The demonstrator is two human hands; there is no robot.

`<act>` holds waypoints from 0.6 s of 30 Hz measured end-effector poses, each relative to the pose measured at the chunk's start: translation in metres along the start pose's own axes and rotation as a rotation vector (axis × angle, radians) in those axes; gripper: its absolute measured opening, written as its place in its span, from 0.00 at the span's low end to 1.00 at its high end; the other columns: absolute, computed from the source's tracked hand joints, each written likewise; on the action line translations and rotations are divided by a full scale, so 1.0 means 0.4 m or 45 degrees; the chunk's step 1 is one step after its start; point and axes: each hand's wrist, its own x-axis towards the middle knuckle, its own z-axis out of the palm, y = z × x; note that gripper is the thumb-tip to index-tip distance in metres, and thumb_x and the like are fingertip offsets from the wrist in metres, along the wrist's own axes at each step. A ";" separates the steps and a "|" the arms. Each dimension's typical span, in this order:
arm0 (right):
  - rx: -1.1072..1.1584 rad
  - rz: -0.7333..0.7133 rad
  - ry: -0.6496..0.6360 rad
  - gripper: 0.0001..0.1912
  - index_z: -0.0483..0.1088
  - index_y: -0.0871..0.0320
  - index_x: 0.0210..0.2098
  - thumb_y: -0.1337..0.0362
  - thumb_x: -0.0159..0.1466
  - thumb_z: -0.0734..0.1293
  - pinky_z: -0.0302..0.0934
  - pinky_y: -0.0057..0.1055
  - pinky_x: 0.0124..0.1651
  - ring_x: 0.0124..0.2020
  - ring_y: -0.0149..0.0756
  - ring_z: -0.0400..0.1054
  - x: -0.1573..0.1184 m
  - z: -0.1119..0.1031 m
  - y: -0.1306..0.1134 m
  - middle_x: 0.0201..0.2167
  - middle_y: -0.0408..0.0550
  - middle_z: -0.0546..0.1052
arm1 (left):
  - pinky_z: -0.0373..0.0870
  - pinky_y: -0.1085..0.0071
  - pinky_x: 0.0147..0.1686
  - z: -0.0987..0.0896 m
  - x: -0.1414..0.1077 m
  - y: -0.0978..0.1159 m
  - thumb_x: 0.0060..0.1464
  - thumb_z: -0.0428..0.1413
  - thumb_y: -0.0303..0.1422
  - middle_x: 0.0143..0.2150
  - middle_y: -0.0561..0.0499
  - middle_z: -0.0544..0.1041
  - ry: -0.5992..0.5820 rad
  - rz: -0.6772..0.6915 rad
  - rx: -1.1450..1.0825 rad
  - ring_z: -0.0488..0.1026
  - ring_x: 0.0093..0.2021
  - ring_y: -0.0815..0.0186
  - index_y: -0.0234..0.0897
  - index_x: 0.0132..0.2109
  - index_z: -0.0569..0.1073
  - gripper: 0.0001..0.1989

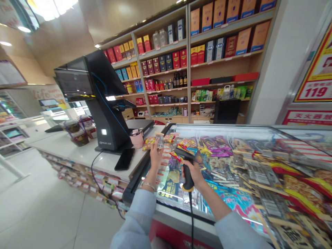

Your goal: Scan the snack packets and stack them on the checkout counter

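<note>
My right hand (192, 173) is wrapped round the black grip of a barcode scanner (187, 178), whose head points left over the glass-topped display case (223, 129). A black cable hangs from the scanner's yellow-edged base. Further left, my left hand (156, 154) is raised at the case's left end, its fingers closed around a small clear item (159, 140) too small to name. Small red and yellow snack packets (149, 142) lie just beside and behind that hand. Purple packets (216, 145) are spread to the right of the scanner.
On the white counter (109, 164) at left are a black phone (125, 159), a pink cup (137, 139), a register stand (110, 121) and lidded containers (79, 137). Snack packs and skewers (261, 173) fill the case at right. Shelves (168, 72) of boxes stand behind.
</note>
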 end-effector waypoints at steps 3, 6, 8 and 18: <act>0.013 0.018 0.017 0.13 0.67 0.57 0.18 0.56 0.49 0.70 0.57 0.27 0.12 0.10 0.31 0.62 -0.001 0.000 0.001 0.11 0.43 0.70 | 0.77 0.66 0.45 0.005 0.001 -0.003 0.54 0.56 0.24 0.52 0.46 0.66 -0.011 -0.025 0.005 0.73 0.47 0.64 0.48 0.63 0.64 0.31; 0.021 0.016 0.017 0.12 0.66 0.57 0.19 0.57 0.49 0.70 0.57 0.27 0.12 0.10 0.31 0.62 0.004 -0.001 0.004 0.11 0.43 0.70 | 0.77 0.66 0.45 0.010 0.003 -0.008 0.53 0.57 0.23 0.52 0.46 0.65 -0.009 -0.041 -0.006 0.73 0.46 0.64 0.47 0.63 0.65 0.31; 0.026 0.006 0.022 0.12 0.66 0.57 0.19 0.57 0.49 0.70 0.57 0.26 0.12 0.10 0.31 0.61 0.008 0.000 0.002 0.11 0.42 0.69 | 0.77 0.66 0.44 0.007 0.006 -0.005 0.53 0.57 0.23 0.52 0.46 0.66 -0.005 -0.047 0.000 0.73 0.45 0.64 0.47 0.63 0.66 0.31; 0.155 -0.018 0.036 0.12 0.66 0.57 0.22 0.56 0.49 0.69 0.57 0.25 0.14 0.11 0.29 0.61 -0.094 0.018 -0.098 0.12 0.41 0.70 | 0.79 0.65 0.40 -0.003 -0.007 0.160 0.50 0.60 0.31 0.50 0.47 0.69 0.004 0.121 -0.108 0.72 0.47 0.61 0.47 0.60 0.69 0.29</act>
